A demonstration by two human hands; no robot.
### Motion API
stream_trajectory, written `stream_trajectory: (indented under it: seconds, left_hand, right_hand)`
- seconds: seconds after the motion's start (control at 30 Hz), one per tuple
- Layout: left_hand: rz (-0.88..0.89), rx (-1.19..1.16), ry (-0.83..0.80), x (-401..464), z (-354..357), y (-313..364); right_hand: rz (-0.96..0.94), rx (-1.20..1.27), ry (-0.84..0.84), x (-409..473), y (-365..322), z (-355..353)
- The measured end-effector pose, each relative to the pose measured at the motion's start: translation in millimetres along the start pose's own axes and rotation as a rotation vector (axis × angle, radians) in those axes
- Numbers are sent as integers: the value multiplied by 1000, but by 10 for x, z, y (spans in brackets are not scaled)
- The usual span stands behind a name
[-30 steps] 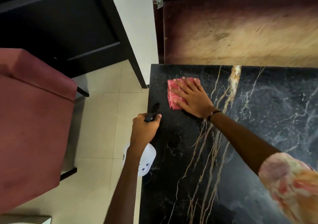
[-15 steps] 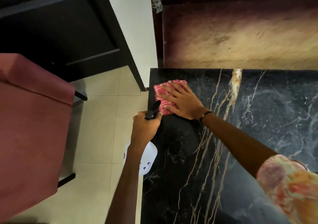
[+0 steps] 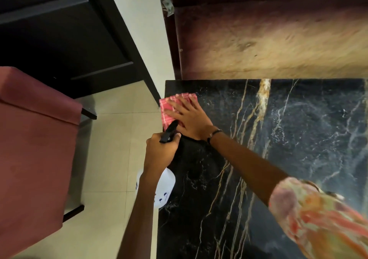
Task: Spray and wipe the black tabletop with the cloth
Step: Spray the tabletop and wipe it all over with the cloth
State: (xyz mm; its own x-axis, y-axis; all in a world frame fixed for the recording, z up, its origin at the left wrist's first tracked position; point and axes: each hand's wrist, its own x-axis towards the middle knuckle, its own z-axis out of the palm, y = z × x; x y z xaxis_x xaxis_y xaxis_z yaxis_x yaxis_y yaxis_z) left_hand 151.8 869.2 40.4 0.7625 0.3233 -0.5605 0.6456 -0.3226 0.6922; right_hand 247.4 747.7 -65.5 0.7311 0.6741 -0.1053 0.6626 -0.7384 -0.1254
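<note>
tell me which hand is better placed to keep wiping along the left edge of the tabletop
Right. The right hand lies flat on the pink cloth at the tabletop edge; the left hand grips the spray bottle.

Tabletop (image 3: 298, 139) black, gold-white veins; cloth (image 3: 169, 109) pink checked; spray bottle (image 3: 165, 189) white, black nozzle; chair (image 3: 33, 139) maroon.

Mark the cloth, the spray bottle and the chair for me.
cloth (image 3: 166, 110), head view, on the bare pink corner left of the fingers.
spray bottle (image 3: 165, 187), head view, on its white body below the wrist.
chair (image 3: 33, 149), head view, on the red seat.
</note>
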Motion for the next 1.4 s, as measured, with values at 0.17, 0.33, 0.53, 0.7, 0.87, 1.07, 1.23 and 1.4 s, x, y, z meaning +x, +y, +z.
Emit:
stream_trajectory:
  seconds: [0.17, 0.33, 0.53, 0.7, 0.87, 1.07, 1.23, 1.4]
  left_hand:
    - [20, 34, -29, -24, 193, 132]
    - [47, 48, -45, -89, 434, 275]
    - [24, 69, -29, -194, 706, 357]
    - [2, 63, -48, -285, 953, 423]
    - [-26, 52, -83, -358, 1102, 467]
    - [-19, 96, -74, -441, 1274, 541]
    - [2, 114, -44, -508, 1407, 600]
    - [10, 105, -85, -563, 1459, 601]
  right_hand:
    - [117, -15, 61, -837, 708, 14]
    - [323, 26, 76, -496, 1167, -133]
    - [180, 21, 71, -364, 806, -79]
    - [65, -27, 96, -1185, 1240, 16]
    - [300, 20, 61, -1213, 1866, -149]
    - [267, 8, 60, -769, 1433, -120]
    - [26, -39, 46, -1458, 1447, 2]
    - [244, 10, 37, -1871, 2197, -98]
